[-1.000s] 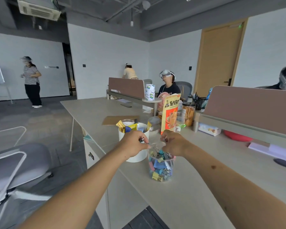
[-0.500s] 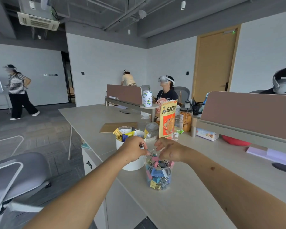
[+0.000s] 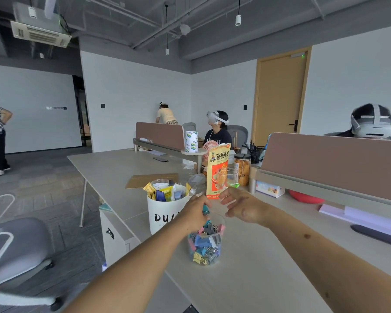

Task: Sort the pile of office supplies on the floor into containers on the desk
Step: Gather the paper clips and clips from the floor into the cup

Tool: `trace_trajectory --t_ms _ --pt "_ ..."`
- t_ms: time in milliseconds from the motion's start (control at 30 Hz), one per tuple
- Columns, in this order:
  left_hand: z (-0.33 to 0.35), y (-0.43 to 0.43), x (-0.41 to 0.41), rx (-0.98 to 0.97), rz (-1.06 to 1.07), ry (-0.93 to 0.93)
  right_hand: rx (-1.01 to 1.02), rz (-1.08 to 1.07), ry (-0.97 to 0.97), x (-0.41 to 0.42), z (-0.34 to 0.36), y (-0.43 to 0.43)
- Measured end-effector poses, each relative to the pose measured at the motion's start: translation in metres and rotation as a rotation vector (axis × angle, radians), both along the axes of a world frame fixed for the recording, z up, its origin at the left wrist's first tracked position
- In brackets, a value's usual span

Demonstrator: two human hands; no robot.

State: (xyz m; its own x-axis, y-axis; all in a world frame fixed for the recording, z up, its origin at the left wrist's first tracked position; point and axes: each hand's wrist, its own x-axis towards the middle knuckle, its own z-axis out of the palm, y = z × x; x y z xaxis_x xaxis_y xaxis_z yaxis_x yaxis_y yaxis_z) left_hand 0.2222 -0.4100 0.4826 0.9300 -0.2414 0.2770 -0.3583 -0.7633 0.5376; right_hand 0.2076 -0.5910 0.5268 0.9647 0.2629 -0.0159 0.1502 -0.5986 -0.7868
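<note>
A small teal binder clip (image 3: 205,209) is pinched in the fingers of the left hand (image 3: 194,215) just above a clear plastic cup (image 3: 204,243) of pastel clips set on a pale beige tabletop (image 3: 246,281), with the right hand (image 3: 244,207) held spread alongside and grey carpeted floor (image 3: 43,184) seen beyond.

"DU…" on white bucket (image 3: 161,207), rest hidden; "卧龙锅…" on orange snack bag (image 3: 217,176).

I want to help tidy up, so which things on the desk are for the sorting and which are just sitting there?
For the sorting: left hand, holding a teal binder clip; open right hand; clear cup of binder clips; white tub of packets.
Just lying about: snack bag, cracker jar, tissue box, brown envelope.
</note>
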Motion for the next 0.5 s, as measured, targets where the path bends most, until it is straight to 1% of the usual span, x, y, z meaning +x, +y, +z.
trace_trajectory --t_ms 167,267,500 --pt "0.003 0.004 -0.002 0.012 0.012 0.040 -0.053 0.009 -0.003 -0.005 -0.003 0.002" --pt "0.006 0.010 -0.008 0.020 0.013 0.043 -0.050 0.009 -0.013 -0.010 -0.003 0.007" --pt "0.024 0.030 -0.039 -0.012 -0.011 0.063 -0.079 0.006 -0.114 -0.023 0.000 0.022"
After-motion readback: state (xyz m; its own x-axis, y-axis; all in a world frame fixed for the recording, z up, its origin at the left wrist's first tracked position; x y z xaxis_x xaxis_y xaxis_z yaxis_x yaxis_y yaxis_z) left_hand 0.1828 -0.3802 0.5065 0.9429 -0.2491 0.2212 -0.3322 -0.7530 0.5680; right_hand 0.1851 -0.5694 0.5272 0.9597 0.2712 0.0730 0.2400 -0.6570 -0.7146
